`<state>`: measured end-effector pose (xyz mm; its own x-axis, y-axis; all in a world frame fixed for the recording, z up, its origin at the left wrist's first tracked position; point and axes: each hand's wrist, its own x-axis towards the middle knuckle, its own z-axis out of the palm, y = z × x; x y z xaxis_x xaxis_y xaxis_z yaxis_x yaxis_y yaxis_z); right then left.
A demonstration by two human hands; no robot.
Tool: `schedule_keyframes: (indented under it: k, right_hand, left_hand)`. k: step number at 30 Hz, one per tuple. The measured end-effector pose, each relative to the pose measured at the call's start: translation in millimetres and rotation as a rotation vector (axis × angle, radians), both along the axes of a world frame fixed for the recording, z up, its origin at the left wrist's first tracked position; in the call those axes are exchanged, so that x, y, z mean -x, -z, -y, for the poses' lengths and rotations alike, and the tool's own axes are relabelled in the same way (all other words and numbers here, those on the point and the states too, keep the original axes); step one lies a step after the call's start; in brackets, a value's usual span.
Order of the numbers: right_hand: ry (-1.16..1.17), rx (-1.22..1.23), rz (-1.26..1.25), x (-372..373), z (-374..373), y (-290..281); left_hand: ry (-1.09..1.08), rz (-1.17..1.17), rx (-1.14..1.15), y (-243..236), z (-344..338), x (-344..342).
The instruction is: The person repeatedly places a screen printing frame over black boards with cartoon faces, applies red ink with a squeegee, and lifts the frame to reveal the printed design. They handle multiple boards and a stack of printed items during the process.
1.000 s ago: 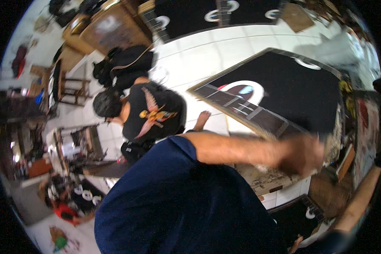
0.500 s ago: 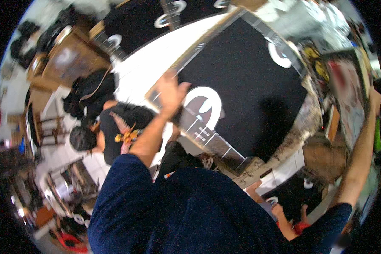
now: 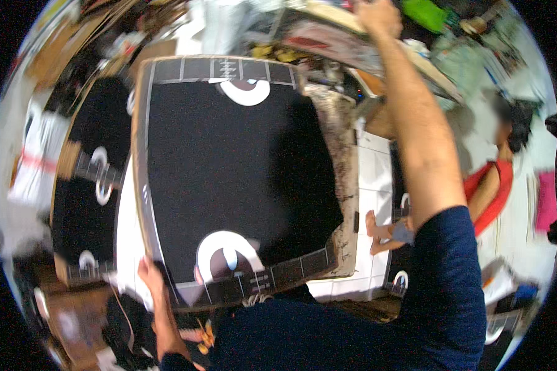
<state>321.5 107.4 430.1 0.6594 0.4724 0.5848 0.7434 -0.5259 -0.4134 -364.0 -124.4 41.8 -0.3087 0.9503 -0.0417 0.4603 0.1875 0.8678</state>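
The big black printed board [image 3: 229,179], black sheet with white ring marks and a grey ruled border, fills the middle of the view now, tipped up and face-on, where half a second ago it lay further off and slanted, and a second ago it was flat out ahead past the arm. So the board has come up and round toward the wearer; by the look of it, it is being carried or turned, not resting.

Left hand [image 3: 150,272] sits at the board's near lower-left corner, fingers curled on the edge, pinching it. Right hand [image 3: 380,15] is stretched far up past the board's upper-right side, closed on the rim of a cluttered surface or board [image 3: 328,31] there; blur hides exactly what it grips.

Just right of the board runs a rough brown worn edge [image 3: 343,185], then white floor tiles [image 3: 374,185]. Beyond the right forearm, a person in red [image 3: 492,191] sits on the floor. Left of the left hand, more black printed boards [image 3: 86,179] lie stacked.
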Motion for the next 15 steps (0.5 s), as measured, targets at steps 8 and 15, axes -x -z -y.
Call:
schedule_keyframes:
  k: [8, 15]
  right_hand:
    - [-0.008, -0.022, -0.008, 21, 8, 5]
    - [-0.04, -0.032, -0.028, 25, 19, 9]
  left_hand:
    - [0.073, 0.328, 0.213, 50, -37, -104]
    - [0.19, -0.067, 0.225, 69, -15, -132]
